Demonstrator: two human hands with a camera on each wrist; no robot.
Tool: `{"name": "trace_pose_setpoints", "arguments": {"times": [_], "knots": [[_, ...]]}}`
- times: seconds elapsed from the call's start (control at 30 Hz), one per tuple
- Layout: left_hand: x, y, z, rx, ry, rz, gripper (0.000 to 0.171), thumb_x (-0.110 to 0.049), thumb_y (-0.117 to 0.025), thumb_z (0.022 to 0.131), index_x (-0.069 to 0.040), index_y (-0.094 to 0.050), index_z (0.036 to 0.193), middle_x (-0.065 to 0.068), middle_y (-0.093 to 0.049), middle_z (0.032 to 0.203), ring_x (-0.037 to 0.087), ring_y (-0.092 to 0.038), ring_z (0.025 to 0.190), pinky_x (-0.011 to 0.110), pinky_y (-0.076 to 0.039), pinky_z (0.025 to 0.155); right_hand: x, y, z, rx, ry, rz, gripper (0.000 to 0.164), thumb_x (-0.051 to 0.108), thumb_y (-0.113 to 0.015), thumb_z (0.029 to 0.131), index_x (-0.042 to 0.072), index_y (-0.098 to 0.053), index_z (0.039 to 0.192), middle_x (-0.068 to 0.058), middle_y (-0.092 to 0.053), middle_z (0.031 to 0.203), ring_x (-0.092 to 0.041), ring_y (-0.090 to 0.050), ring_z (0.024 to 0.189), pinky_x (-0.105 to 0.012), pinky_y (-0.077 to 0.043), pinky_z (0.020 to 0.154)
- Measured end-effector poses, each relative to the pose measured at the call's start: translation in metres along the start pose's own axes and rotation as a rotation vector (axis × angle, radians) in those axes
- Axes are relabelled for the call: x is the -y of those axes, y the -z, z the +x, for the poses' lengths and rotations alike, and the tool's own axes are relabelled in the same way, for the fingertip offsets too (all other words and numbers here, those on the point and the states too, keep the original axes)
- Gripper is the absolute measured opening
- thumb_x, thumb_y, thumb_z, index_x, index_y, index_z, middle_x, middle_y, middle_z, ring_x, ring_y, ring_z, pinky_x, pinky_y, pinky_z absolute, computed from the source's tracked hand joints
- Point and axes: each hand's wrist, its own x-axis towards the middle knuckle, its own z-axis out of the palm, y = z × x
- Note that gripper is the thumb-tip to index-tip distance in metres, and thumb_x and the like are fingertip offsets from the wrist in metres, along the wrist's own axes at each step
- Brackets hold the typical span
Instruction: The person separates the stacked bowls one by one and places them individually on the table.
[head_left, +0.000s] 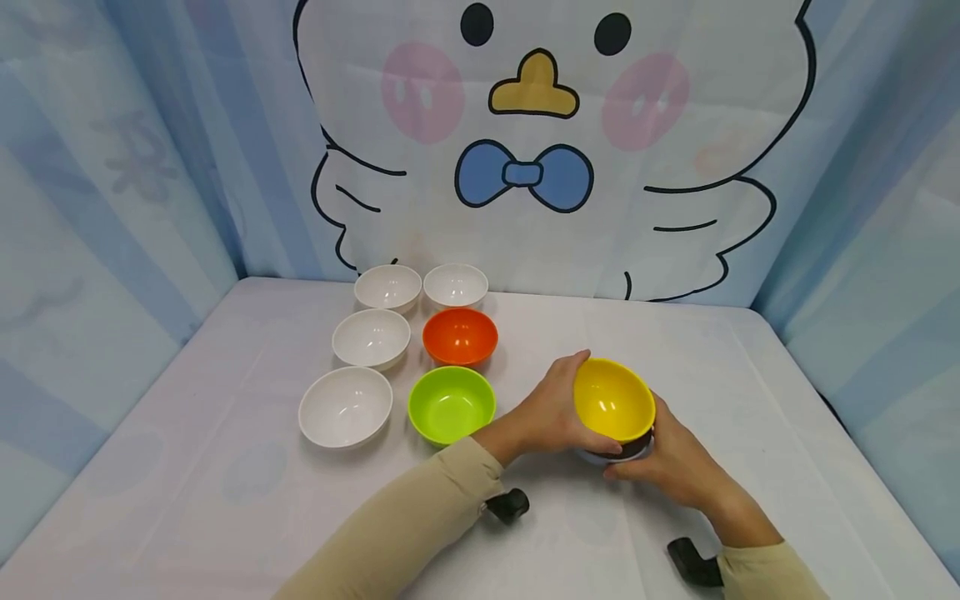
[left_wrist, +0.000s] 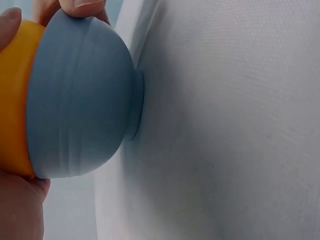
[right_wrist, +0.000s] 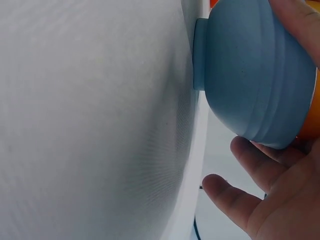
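Observation:
A yellow bowl (head_left: 613, 398) sits nested in a light blue bowl (left_wrist: 82, 97), with a dark strip between them in the head view. My left hand (head_left: 551, 408) grips the yellow bowl from the left, thumb along its near side. On the other side my right hand (head_left: 678, 458) holds the blue bowl, its thumb (right_wrist: 302, 25) against the wall. The foot of the blue bowl is right at the white tabletop in both wrist views. Left of my hands stand a green bowl (head_left: 452, 406) and an orange bowl (head_left: 460, 337).
Several white bowls stand at the left and back, the nearest white bowl (head_left: 346, 407) beside the green one. A white cloth (head_left: 195, 500) covers the table. Behind hangs a curtain (head_left: 525, 242) with a cartoon face. Black wrist mounts (head_left: 508, 506) stick out at both sleeves.

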Motion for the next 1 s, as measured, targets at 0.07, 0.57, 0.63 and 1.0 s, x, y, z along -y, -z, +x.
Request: {"name": "trace_pose_setpoints", "arguments": {"times": [0.07,0.57,0.63,1.0], "knots": [[0.000,0.002,0.000,-0.001,-0.009,0.003,0.116,-0.039,-0.090,0.070,-0.006,-0.021,0.157,0.011,-0.035,0.149,0.014,-0.046,0.119,0.026,-0.042,0.101,0.001,0.000,0.000,0.004,-0.004,-0.001,0.121,0.038,-0.092,0.070,-0.006,-0.016,0.153,-0.027,-0.036,0.150,-0.044,-0.040,0.132,-0.067,-0.027,0.108],[-0.004,0.057,0.011,-0.124,0.036,0.072,0.112,-0.040,-0.088,0.072,-0.008,-0.023,0.157,0.009,-0.037,0.150,0.020,-0.047,0.121,0.030,-0.051,0.093,0.008,0.000,0.003,-0.016,-0.011,-0.103,0.120,0.052,-0.086,0.074,-0.006,-0.016,0.154,-0.030,-0.029,0.155,-0.047,-0.043,0.129,-0.065,-0.040,0.101],[-0.002,0.066,0.014,-0.143,0.044,0.084,0.111,-0.039,-0.088,0.072,-0.007,-0.023,0.157,0.010,-0.038,0.149,0.022,-0.047,0.122,0.032,-0.052,0.093,0.009,-0.001,0.005,-0.018,-0.017,-0.097,0.120,0.052,-0.086,0.074,-0.005,-0.017,0.154,-0.030,-0.030,0.154,-0.046,-0.043,0.129,-0.065,-0.040,0.101],[0.022,0.088,0.030,-0.184,0.129,0.116,0.111,-0.041,-0.086,0.074,-0.007,-0.021,0.157,0.012,-0.036,0.150,0.026,-0.045,0.125,0.040,-0.048,0.100,0.017,-0.008,0.014,0.000,-0.033,-0.045,0.121,0.051,-0.087,0.073,-0.006,-0.018,0.154,-0.028,-0.031,0.154,-0.045,-0.041,0.131,-0.063,-0.036,0.105]]}}
